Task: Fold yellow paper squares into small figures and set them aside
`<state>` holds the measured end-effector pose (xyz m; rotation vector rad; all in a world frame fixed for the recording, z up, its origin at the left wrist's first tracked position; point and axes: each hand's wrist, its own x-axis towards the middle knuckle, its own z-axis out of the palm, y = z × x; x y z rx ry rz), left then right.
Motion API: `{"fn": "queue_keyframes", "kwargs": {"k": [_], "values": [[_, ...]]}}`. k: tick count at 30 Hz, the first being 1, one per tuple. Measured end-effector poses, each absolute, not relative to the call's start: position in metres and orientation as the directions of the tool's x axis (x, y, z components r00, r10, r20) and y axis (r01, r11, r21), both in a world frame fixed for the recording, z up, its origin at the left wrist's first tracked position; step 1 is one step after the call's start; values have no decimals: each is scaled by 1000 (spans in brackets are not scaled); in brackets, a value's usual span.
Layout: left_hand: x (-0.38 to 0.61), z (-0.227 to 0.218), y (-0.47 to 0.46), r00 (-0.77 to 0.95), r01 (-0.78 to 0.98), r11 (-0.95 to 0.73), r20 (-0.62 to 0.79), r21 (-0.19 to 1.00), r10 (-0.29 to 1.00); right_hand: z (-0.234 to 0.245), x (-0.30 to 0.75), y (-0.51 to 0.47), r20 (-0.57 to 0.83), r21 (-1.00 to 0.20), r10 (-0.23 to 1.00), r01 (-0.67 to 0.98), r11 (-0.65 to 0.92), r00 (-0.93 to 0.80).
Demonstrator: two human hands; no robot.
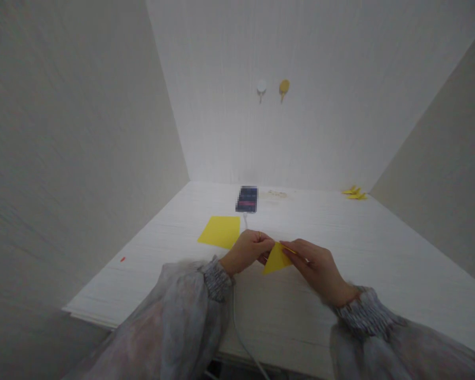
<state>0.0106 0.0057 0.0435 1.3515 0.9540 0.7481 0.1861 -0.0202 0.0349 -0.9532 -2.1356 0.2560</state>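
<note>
Between my two hands is a folded piece of yellow paper [277, 258], roughly triangular, raised above the white table. My left hand [252, 249] pinches its upper left corner, and a ring shows on one finger. On the other side, my right hand [314, 262] grips the right edge between thumb and fingers. A flat yellow sheet [220, 231] lies on the table just left of my left hand, which covers its near right corner.
A phone [247, 199] lies at the back with a white cable [237, 322] running toward the table's front edge. Several folded yellow paper pieces [355, 193] sit at the far right. A small red scrap [122, 259] is at left. Two hooks [284, 87] hang on the back wall.
</note>
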Motion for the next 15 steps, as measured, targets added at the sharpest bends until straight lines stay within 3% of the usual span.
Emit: {"fn": "queue_keyframes", "kwargs": {"k": [10, 15], "values": [[12, 45, 4, 451, -45, 163, -126, 986, 884, 38, 191, -22, 649, -367, 604, 506, 781, -463], [12, 46, 3, 445, -80, 189, -134, 979, 885, 40, 190, -22, 656, -404, 598, 454, 794, -462]]}}
